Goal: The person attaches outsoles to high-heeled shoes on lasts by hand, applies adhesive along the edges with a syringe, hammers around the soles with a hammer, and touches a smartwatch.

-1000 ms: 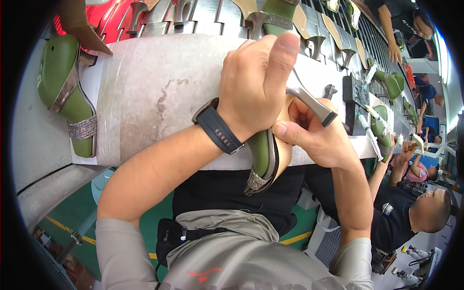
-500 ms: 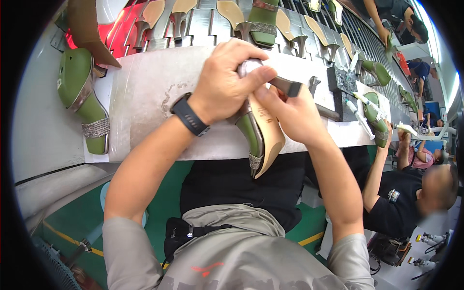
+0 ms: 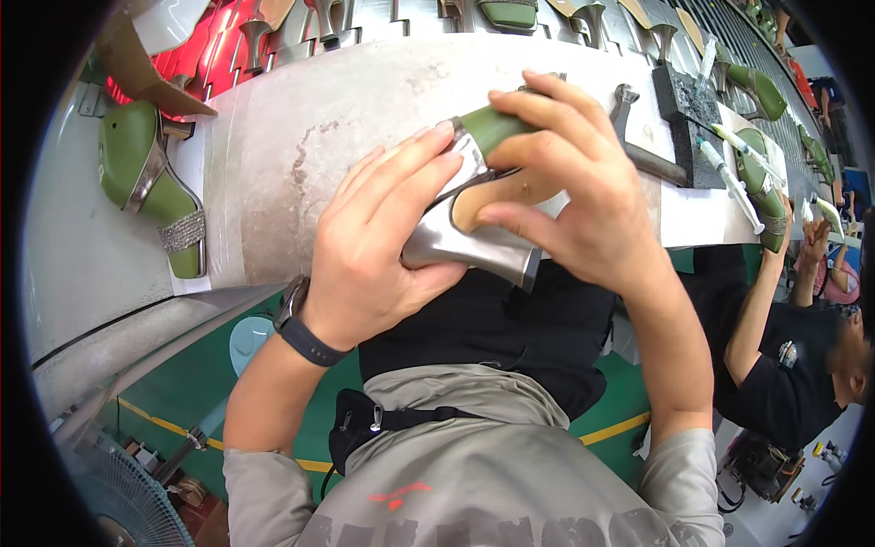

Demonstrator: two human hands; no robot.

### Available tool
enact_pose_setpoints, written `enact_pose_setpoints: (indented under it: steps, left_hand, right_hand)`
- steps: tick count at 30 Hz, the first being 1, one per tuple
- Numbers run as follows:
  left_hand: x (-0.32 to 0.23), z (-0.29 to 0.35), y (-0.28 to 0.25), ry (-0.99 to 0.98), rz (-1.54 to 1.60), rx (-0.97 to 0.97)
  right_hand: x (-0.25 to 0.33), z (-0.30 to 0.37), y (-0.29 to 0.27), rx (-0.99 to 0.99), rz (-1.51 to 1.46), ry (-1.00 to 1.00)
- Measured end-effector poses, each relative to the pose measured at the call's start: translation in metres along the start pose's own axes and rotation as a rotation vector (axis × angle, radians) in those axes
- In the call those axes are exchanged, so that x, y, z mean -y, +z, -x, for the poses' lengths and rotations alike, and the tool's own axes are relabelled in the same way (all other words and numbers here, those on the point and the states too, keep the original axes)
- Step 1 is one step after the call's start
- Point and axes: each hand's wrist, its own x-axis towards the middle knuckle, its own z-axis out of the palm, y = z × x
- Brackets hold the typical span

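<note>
Over the near edge of the worktable I hold a green heeled sandal (image 3: 492, 130), tilted on its side. Its metallic heel (image 3: 478, 248) and tan sole point toward me. My left hand (image 3: 365, 232) is closed around the back and heel, thumb below the heel. My right hand (image 3: 588, 187) grips the front part, its thumb by the sole and its fingers curled over the green upper. Those fingers hide much of the toe end. Another green sandal (image 3: 164, 187) with a glittery band lies at the far left of the table.
A metal hand tool (image 3: 623, 105) lies beside a black block (image 3: 685, 118) on the right. Near it are syringes (image 3: 732, 187) and another green sandal (image 3: 755, 173). Shoe parts line the conveyor (image 3: 392, 18) behind. A co-worker (image 3: 784, 346) sits at the right; a fan (image 3: 118, 492) stands lower left.
The sandal has been turned from toe-toward-me to heel-toward-me. My left hand moved down to the heel, and my right hand moved up to the front part. The view has shifted slightly.
</note>
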Motion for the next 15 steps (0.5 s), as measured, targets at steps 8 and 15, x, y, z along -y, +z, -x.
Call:
enact_pose_setpoints:
  steps: [8, 15]
  left_hand:
    - [-0.006, -0.003, 0.0, -0.025, -0.02, 0.048]
    - [-0.006, -0.003, 0.007, -0.008, -0.068, 0.046]
  right_hand:
    - [0.001, -0.001, 0.005, 0.047, -0.047, 0.016]
    - [0.008, -0.002, 0.009, 0.046, -0.03, 0.063]
